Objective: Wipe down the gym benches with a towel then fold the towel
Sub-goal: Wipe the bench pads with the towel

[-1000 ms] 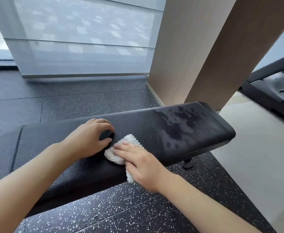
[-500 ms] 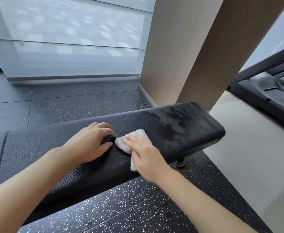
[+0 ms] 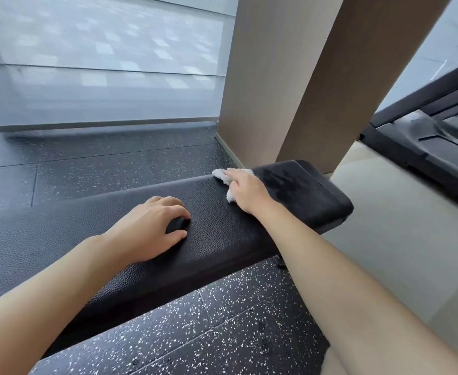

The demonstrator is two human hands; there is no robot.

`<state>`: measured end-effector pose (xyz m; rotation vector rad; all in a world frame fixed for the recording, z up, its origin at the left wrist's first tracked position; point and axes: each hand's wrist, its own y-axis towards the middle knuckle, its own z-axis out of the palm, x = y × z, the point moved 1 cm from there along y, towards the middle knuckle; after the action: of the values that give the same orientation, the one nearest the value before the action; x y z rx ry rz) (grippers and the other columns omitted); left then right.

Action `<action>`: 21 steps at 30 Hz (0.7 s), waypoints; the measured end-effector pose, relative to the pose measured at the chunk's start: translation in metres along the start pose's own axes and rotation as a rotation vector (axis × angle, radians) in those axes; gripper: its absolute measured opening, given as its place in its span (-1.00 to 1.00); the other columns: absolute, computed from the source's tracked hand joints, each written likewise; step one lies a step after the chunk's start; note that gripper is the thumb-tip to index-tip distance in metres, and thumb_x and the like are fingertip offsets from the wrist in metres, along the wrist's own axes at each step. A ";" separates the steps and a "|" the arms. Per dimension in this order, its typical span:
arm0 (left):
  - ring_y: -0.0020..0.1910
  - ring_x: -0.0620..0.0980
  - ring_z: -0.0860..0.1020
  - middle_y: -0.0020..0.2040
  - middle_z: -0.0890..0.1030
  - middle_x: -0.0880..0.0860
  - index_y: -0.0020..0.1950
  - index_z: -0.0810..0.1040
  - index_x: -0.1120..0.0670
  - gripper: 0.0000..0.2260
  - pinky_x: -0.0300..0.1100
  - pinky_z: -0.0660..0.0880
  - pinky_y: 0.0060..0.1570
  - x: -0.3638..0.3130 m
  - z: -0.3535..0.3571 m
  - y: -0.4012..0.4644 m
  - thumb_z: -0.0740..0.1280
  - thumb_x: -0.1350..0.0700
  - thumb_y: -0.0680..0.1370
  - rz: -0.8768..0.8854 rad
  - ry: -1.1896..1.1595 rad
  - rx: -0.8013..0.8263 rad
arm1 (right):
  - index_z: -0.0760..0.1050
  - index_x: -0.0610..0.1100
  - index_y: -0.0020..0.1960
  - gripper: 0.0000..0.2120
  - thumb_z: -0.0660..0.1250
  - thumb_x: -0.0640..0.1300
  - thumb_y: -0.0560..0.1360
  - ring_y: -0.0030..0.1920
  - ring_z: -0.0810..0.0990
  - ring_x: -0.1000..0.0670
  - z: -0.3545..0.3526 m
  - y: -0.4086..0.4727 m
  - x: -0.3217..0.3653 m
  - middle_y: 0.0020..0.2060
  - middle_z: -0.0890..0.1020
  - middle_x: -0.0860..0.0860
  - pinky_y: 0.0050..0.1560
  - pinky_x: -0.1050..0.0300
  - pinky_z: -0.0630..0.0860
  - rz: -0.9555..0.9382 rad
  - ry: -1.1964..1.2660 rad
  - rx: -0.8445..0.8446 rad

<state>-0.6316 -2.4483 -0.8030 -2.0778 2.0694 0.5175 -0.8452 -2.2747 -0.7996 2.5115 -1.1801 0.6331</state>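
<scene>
Towel (image 3: 222, 176) bunched under right hand (image 3: 245, 191) needs flat overlapping passes across damp counter (image 3: 290, 182) beyond it; left hand (image 3: 152, 226) loosely curled, bracing, holding nothing.

Pillar (image 3: 276, 90) blocks beyond bench (image 3: 222, 234) far edge.
</scene>
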 end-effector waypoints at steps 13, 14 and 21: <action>0.30 -0.10 0.46 0.29 0.52 -0.27 0.21 0.62 -0.23 -0.70 -0.02 0.42 0.36 -0.029 0.015 0.026 0.37 -0.21 0.49 0.100 -0.130 -0.005 | 0.37 -0.06 0.55 -0.49 0.15 -0.30 0.62 0.57 0.20 0.19 -0.001 -0.160 -0.006 0.54 0.36 0.12 0.58 0.28 0.03 -0.267 -0.010 0.077; 0.30 -0.11 0.45 0.28 0.52 -0.29 0.19 0.62 -0.25 -0.67 0.00 0.41 0.37 -0.030 0.019 0.026 0.32 -0.26 0.46 0.106 -0.133 -0.008 | 0.37 -0.06 0.55 -0.49 0.14 -0.30 0.62 0.57 0.20 0.19 -0.004 -0.156 -0.012 0.54 0.37 0.12 0.59 0.25 0.04 -0.265 -0.015 0.093; 0.33 -0.16 0.42 0.26 0.50 -0.36 0.13 0.59 -0.31 -0.65 0.04 0.38 0.39 -0.033 0.026 0.030 0.23 -0.34 0.42 0.077 -0.152 -0.035 | 0.43 -0.08 0.51 -0.54 0.13 -0.25 0.63 0.54 0.31 0.02 -0.017 -0.008 -0.039 0.51 0.42 0.02 0.58 0.12 0.13 -0.024 -0.014 0.025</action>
<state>-0.6644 -2.4090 -0.8119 -1.9177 2.0733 0.7053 -0.8655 -2.2367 -0.8051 2.5503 -1.1521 0.6291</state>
